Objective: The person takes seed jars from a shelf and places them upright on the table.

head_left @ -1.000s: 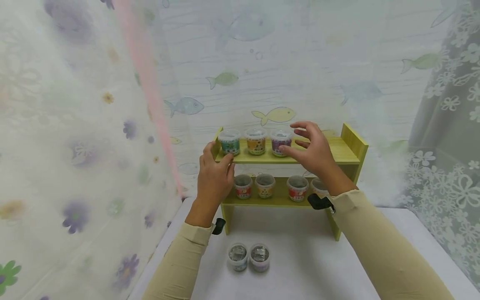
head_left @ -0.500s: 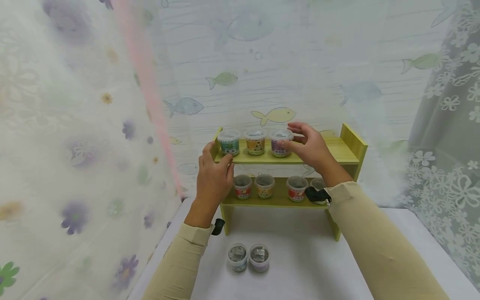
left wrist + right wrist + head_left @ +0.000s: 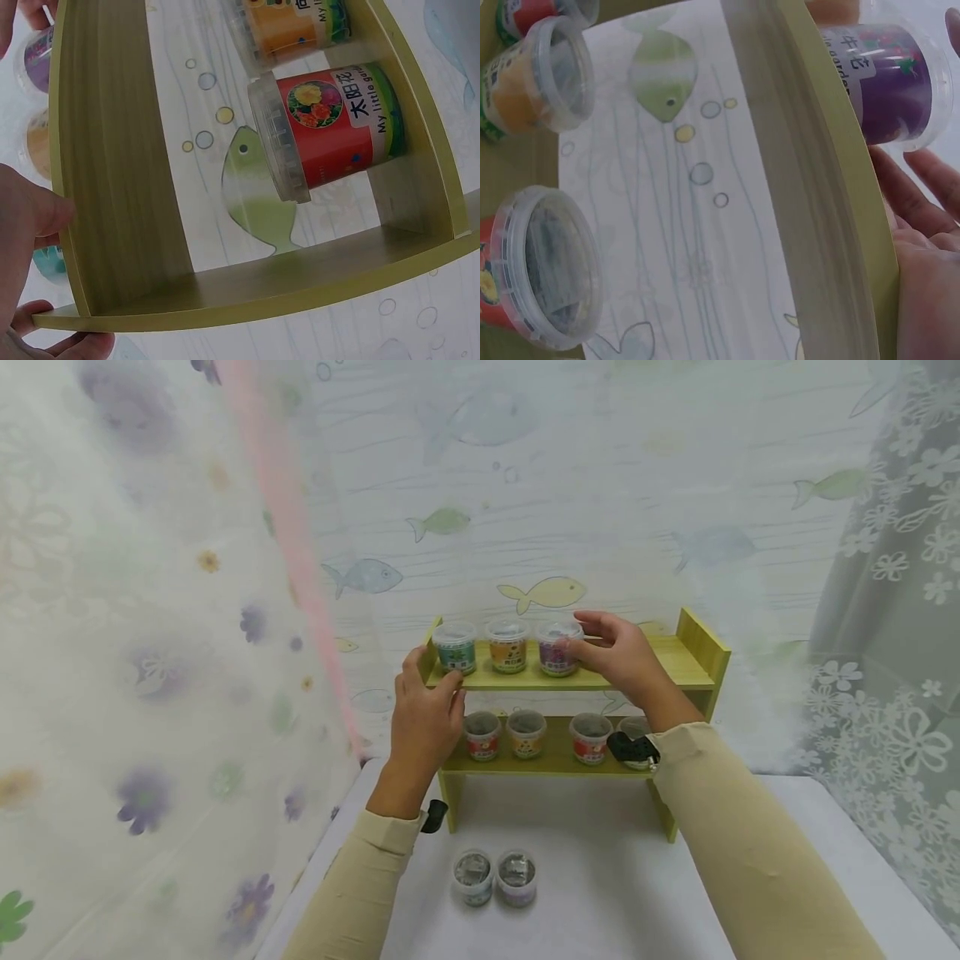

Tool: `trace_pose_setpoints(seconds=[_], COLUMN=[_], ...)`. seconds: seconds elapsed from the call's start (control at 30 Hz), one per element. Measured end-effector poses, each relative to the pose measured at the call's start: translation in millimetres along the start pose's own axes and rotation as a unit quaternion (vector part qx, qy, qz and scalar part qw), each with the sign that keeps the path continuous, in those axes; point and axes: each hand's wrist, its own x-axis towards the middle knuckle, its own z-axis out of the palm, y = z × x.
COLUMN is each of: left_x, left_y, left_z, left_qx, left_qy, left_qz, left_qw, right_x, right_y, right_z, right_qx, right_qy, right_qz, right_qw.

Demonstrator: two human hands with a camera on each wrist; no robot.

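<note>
A purple-labelled cup stands on the top board of the yellow-green shelf, at the right of a row of three. My right hand has its thumb at the front of this cup and its fingers around the right side. The right wrist view shows the fingers of my right hand beside the purple cup. At the shelf's left end, my left hand grips the side panel and board edge, near the teal cup. The left wrist view has my left hand round that corner.
An orange-labelled cup stands between the teal and purple ones. The lower board holds red-labelled cups, an orange one and another behind my right wrist. Two cups stand on the white table in front.
My right hand has moved slightly left and its fingers have closed round the purple cup. The left hand keeps its place on the shelf. The head view has shifted a little.
</note>
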Motion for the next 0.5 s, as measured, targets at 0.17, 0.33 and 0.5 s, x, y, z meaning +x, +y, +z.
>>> trace_pose_setpoints(seconds=[0.17,0.33,0.5], left_x=[-0.9,-1.1,-0.8], left_y=[-0.4,-0.3,-0.7], left_z=[0.6,0.5,0.6], left_qx=[0.003,0.0,0.004], left_qy=[-0.007,-0.012,-0.011], left_qz=[-0.004,-0.008,-0.007], left_qw=[1.0,0.9999,0.9999], right_x=[1.6,3.2,2.4], right_y=[1.0,3.6,2.0], right_z=[1.8,1.4,0.3], right_qx=[-0.006,-0.011,-0.009], right_qy=[0.003,0.006,0.006], right_qz=[0.001,0.001,0.004], right_qw=[1.0,0.9999,0.9999])
